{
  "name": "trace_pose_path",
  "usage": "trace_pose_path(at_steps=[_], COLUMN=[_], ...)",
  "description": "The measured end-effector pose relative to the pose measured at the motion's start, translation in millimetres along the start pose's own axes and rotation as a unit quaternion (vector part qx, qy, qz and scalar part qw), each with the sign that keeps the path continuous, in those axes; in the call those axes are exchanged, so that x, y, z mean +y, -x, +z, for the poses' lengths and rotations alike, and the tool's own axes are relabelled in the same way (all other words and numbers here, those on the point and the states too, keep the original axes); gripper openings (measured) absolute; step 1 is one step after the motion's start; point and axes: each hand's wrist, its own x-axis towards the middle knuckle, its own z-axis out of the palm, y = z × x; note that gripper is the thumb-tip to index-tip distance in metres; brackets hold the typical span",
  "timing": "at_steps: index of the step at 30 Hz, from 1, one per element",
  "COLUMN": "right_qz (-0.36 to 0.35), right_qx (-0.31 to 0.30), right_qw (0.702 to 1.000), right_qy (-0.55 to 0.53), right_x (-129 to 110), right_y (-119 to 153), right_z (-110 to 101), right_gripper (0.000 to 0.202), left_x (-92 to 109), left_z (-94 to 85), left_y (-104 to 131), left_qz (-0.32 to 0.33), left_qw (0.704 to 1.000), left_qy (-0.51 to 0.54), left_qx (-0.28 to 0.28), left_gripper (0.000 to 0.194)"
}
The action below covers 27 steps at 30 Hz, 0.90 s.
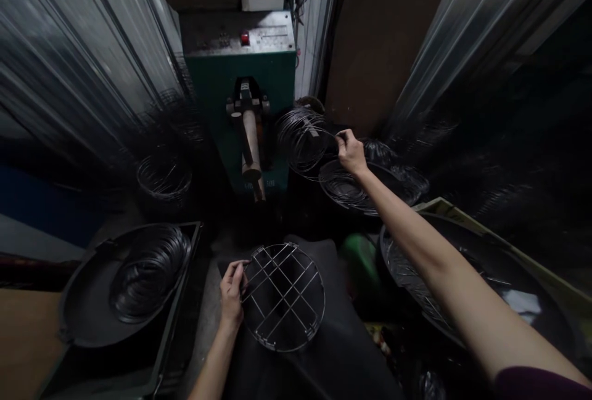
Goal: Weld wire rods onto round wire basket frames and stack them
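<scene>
My left hand (231, 294) grips the left rim of a round wire grid (283, 296), a ring crossed by straight wires, lying on a dark cloth over my lap. My right hand (350, 151) reaches forward and pinches a thin wire ring (303, 139) out of a bundle of rings hanging beside a green machine (240, 79). A metal arm with a cylindrical tip (250, 147) sticks out of the machine's front, between my two hands.
A dark basin (92, 301) at the left holds a stack of wire rings. More ring piles lie at the left (163, 175) and under my right hand (361, 187). A large dark tray (509, 289) sits at the right. Corrugated metal walls close in on both sides.
</scene>
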Motion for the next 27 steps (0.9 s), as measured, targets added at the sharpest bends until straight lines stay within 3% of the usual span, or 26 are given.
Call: trace_pose_path(at_steps=[5,9,12,15,18,20,21,24,27], right_qz=[0.008,0.006,-0.018,0.042,0.171,0.197,0.186,0.116,0.062], right_qx=[-0.008,-0.045,-0.051,-0.037,-0.16,-0.258,-0.283,-0.286,-0.292], right_qw=[0.999,0.998,0.997,0.992,0.95,0.921,0.921,0.948,0.954], right_qy=[-0.038,-0.04,-0.047,-0.111,-0.206,-0.213,-0.193,-0.075,0.013], right_x=[-10.9,-36.2,-62.4,-90.4,-120.9,-140.5,-148.4,-160.3,-157.4], right_y=[13.0,36.9,70.6,101.9,133.4,160.2,174.1,207.0,219.5], right_z=[2.3,3.7,-17.1,-46.8,-60.8,-57.4,-52.6,-32.7,-16.4], right_gripper=[0.038,0.03,0.028,0.028,0.031,0.033,0.032,0.025,0.023], left_x=[-6.6,-2.6,22.6,60.1,91.8,102.6,104.1,95.1,78.2], left_z=[-3.3,-7.8,-9.8,-9.3,-6.1,-4.6,-4.9,-10.4,-17.6], left_y=[-2.4,-6.5,-1.5,5.5,14.2,23.9,28.8,37.0,34.9], left_qz=[0.005,0.032,0.074,0.094,0.084,0.037,0.011,-0.03,-0.008], left_qw=[1.0,0.998,0.992,0.985,0.987,0.989,0.989,0.993,0.992], left_qy=[-0.001,-0.052,-0.107,-0.14,-0.107,-0.066,-0.053,-0.049,-0.101], left_qx=[-0.01,-0.009,-0.001,-0.031,-0.088,-0.129,-0.137,-0.105,-0.071], left_gripper=[0.045,0.042,0.044,0.048,0.061,0.069,0.068,0.06,0.051])
